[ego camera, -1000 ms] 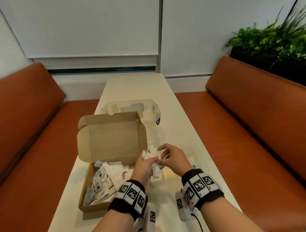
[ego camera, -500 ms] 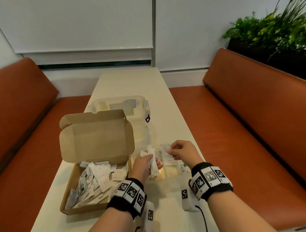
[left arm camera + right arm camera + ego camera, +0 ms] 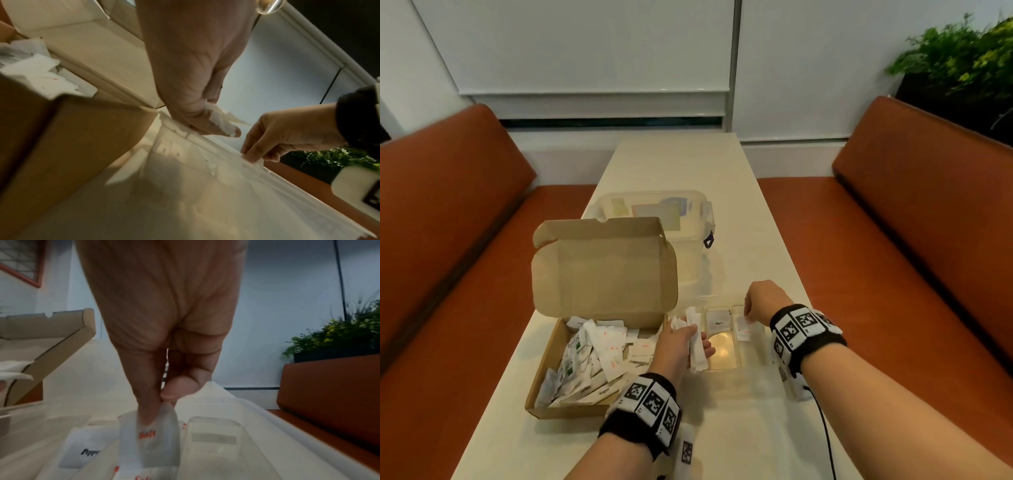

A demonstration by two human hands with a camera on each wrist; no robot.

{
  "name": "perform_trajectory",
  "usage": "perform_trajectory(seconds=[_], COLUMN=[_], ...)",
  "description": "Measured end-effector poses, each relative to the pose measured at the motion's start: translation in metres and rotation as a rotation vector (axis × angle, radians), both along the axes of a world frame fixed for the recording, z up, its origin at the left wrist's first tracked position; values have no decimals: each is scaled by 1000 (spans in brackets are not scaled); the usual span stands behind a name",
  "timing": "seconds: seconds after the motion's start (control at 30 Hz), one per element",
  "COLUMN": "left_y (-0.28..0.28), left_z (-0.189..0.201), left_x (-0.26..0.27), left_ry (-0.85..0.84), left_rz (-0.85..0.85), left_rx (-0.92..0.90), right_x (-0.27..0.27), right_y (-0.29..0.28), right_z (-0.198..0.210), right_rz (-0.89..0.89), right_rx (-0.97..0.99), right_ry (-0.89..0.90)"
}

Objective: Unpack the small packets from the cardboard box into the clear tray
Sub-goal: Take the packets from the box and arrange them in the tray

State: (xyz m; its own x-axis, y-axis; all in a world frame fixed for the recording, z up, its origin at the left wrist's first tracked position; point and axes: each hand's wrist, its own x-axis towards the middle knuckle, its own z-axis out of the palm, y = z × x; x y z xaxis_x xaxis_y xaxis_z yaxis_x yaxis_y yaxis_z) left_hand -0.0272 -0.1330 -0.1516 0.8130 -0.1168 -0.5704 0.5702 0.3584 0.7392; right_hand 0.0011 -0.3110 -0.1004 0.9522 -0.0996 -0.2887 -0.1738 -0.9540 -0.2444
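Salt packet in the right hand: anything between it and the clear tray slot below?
Nothing visible. The right hand pinches the salt packet directly over the clear tray, above another salt packet already lying there; a pepper packet sits in the neighbouring slot, not in the path.

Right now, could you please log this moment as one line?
left hand: holds white paper packets | right hand: pinches salt packet over clear plastic tray

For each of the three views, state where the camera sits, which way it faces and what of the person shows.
Head: worn on the head, looking down at cardboard box, clear tray, both forearms.
Left wrist: under the left hand, along its grip on packets.
Right wrist: along the right hand pinching a salt packet.
Shared: all show box and tray.
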Motion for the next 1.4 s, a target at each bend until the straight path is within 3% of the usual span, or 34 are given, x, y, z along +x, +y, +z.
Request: perform_trajectory(seconds=[0.27, 0.67, 1.4], left_y=[1, 0, 1], left_z=[-4, -5, 8], left_x=[1, 4, -2], left_ry=[-10, 16, -34], left_rz=[-54, -79, -153], left_rx=[47, 55, 99], right_x=[4, 5, -3], right_y=[10, 17, 21], right_z=[-9, -6, -10], right_rz=[36, 118, 153], right_rx=[-130, -252, -297], right_ry=[131, 140, 190])
